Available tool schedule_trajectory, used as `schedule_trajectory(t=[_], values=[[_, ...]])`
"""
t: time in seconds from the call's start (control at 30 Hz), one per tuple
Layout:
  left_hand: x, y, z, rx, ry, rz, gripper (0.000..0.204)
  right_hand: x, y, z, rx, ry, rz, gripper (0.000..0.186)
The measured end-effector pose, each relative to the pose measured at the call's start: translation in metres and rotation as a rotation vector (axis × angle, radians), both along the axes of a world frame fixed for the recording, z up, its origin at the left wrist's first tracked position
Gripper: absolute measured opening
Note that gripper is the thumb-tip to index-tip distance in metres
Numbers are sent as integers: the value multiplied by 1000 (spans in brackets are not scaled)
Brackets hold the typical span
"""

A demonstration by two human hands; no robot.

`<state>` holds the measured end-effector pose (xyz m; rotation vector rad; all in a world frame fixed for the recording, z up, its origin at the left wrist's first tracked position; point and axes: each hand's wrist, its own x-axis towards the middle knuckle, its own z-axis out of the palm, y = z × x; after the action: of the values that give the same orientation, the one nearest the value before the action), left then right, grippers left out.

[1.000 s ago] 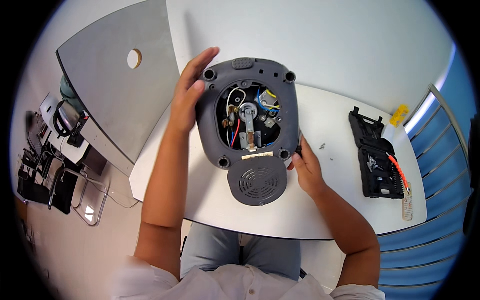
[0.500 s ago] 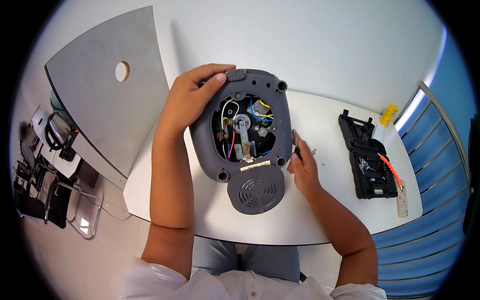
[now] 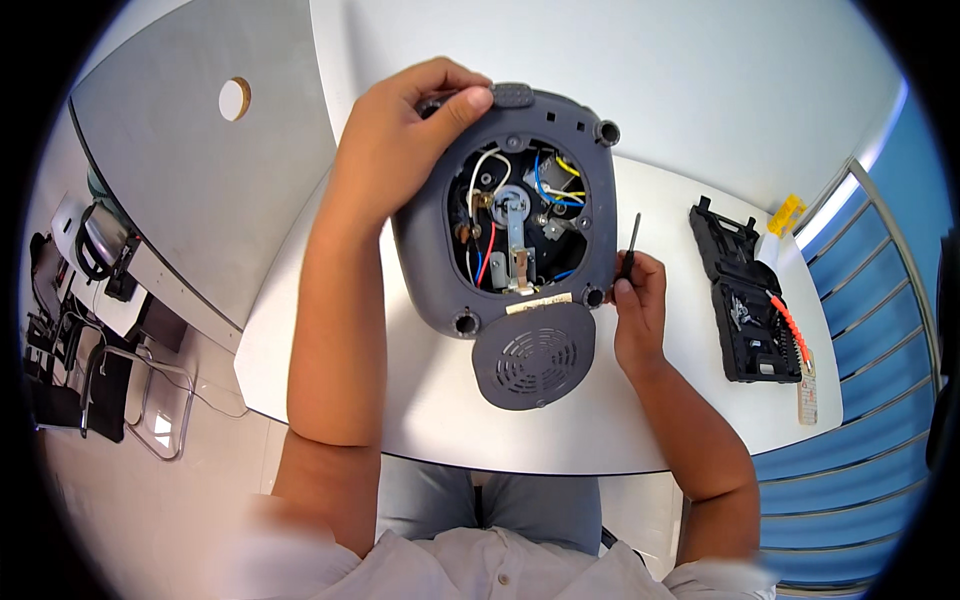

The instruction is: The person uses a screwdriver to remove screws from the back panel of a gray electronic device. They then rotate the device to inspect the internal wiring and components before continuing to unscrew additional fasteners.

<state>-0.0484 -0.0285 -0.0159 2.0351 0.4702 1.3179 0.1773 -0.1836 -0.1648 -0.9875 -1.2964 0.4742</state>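
Note:
A dark grey rice cooker (image 3: 432, 290) shows me its underside. Through the round opening in its base I see coloured wires (image 3: 487, 255), a metal bracket and other parts. A slotted round cover (image 3: 534, 365) hangs at the near edge of that opening. My left hand (image 3: 415, 125) grips the cooker's far left rim, its thumb on the base side. Beside the cooker's near right corner, my right hand (image 3: 642, 310) is closed round a small black-handled screwdriver (image 3: 637, 235), its shaft pointing away from me. Some of the right fingers are hidden behind the cooker.
On the right of the white table (image 3: 440, 430) lies an open black tool case (image 3: 755, 335) with bits, and an orange flexible shaft (image 3: 790, 325) across it. A yellow item (image 3: 787, 216) stands behind. A grey panel (image 3: 210, 170) rises at left; metal rails (image 3: 850, 380) run along the right.
The cooker, with my left hand on it, has shifted right and away from me in view. My right hand has turned, and the screwdriver now shows plainly beside the cooker.

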Motion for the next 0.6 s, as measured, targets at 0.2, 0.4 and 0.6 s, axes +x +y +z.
schedule_trajectory(t=[0.2,0.4,0.6], values=[[-13,20,-6,126,69,-224,39,-10,-2,4,34,30,25,31],[-7,21,-6,48,43,-181,36,-9,-2,-1,31,-53,12,32],[-10,23,-6,6,47,-192,36,-12,-2,2,-1,-52,14,31]])
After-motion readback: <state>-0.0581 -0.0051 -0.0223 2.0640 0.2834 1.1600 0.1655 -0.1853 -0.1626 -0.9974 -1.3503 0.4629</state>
